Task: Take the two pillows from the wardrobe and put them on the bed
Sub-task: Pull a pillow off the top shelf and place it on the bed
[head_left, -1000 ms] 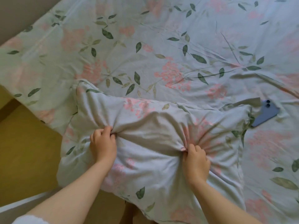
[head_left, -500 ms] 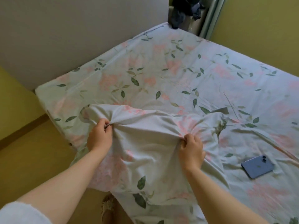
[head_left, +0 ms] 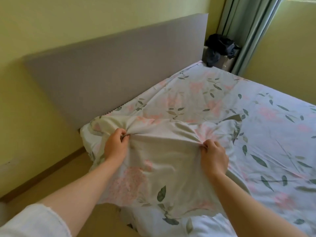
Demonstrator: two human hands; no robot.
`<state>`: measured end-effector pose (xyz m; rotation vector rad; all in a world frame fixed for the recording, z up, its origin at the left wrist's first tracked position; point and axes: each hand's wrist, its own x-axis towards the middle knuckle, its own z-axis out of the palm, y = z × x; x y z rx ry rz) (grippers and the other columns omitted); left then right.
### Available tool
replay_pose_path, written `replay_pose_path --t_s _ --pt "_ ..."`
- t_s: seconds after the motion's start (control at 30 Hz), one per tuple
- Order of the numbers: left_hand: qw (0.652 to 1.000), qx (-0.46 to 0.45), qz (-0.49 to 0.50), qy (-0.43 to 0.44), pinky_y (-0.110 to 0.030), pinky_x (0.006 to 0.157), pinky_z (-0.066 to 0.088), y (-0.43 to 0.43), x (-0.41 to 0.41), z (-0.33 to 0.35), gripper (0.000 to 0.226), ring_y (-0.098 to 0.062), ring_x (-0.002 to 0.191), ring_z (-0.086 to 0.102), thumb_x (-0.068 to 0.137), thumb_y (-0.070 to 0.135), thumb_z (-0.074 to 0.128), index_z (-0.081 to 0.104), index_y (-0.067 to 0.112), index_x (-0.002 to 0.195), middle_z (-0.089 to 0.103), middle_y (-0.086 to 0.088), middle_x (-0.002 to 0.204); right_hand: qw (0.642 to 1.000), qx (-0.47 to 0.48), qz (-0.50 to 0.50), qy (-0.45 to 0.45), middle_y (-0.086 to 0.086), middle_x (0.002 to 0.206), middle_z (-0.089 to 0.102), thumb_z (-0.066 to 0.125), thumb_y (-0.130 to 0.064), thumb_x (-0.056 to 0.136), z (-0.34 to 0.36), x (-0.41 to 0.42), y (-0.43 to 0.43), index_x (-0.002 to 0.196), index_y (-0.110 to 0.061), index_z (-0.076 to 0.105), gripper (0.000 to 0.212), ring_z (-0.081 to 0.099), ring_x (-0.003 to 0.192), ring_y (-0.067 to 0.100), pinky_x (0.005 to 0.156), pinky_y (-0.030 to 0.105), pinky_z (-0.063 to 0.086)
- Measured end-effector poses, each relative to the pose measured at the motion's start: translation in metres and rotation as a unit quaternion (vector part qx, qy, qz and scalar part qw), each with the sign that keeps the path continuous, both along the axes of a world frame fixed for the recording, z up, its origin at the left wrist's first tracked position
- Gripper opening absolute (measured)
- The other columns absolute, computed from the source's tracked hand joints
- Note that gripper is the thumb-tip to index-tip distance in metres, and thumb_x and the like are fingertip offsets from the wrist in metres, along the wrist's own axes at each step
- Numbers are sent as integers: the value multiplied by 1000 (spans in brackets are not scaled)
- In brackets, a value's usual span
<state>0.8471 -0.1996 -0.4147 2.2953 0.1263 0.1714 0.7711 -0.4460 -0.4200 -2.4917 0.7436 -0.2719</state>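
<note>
Floral-sheeted bed (head_left: 256,134), filling the right of view below a grey headboard (head_left: 119,65). Matching floral pillow (head_left: 153,159) at the bed's near corner by the headboard, half overhanging the edge. Left hand (head_left: 116,146) pinched shut on a fold of pillow cover nearer the headboard; right hand (head_left: 213,154) clamped on another fold farther along the bed. Probably light, soft and floppy, cover sliding over the filling; best gripped at the corners or through the stuffing. Second pillow not discernible; pillow's near edge hidden by forearms, wardrobe out of view.

Pillow (head_left: 164,161) carried closer to headboard (head_left: 119,69) — phone gone.
</note>
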Motion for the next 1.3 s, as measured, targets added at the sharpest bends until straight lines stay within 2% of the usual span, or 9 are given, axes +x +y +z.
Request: replay_pose_path --t_s 0.17,0.33,0.4,0.5,0.7,0.83,0.97,1.13,1.3 --pt "1000 23 -9 -4 -26 54 33 10 28 20 11 -23 69 46 92 17 51 49 11 84 47 1 69 999 -7 26 27 10 111 59 40 -17 94 13 35 4 98 -11 60 21 50 104 31 92 38 32" --pt "999 33 4 -3 -25 52 30 21 51 28 14 -22 64 42 90 12 54 47 10 78 42 3 61 997 -26 70 32 12 116 58 41 -17 94 21 75 4 101 -8 60 22 48 107 31 89 37 35" --pt "999 33 17 -2 -24 52 29 28 61 27 14 -22 64 41 89 11 55 47 11 77 41 3 60 996 -22 83 29 13 115 58 41 -17 94 20 92 10 100 -8 60 22 49 105 31 86 38 38" --pt "999 26 32 9 -25 51 28 45 78 21 14 -18 59 38 89 12 55 47 11 77 39 3 60 995 19 99 21 11 114 56 42 -16 93 18 122 21 97 -7 59 20 48 91 27 73 34 39" --pt "998 -22 34 37 -27 53 30 78 149 -3 12 -17 58 37 87 12 59 52 8 78 39 2 58 993 53 102 18 15 111 56 43 -9 90 3 210 47 92 -3 59 17 50 94 31 72 32 35" --pt "994 -70 47 64 -28 53 29 97 219 -29 24 -18 57 36 87 12 59 47 15 66 38 2 57 994 21 102 29 16 108 55 42 -8 90 -11 293 69 90 -2 58 17 47 88 28 69 31 31" --pt "988 -107 62 90 -28 54 32 108 281 -56 16 -16 57 39 87 14 58 53 11 73 42 3 59 995 -5 87 45 17 105 54 40 -7 91 -24 379 90 92 0 57 19 42 79 26 68 31 32" --pt "978 -171 40 112 -29 55 33 97 343 -84 29 -17 58 42 87 16 60 50 18 60 46 2 58 997 -25 62 33 21 108 53 40 -7 91 -41 467 89 99 0 59 21 52 92 37 73 34 36" --pt "969 -218 35 115 -26 54 34 74 388 -104 28 -13 56 41 88 19 58 49 17 62 47 2 58 997 -57 42 5 24 108 51 38 -6 92 -53 529 80 100 2 56 21 48 85 35 76 37 39"
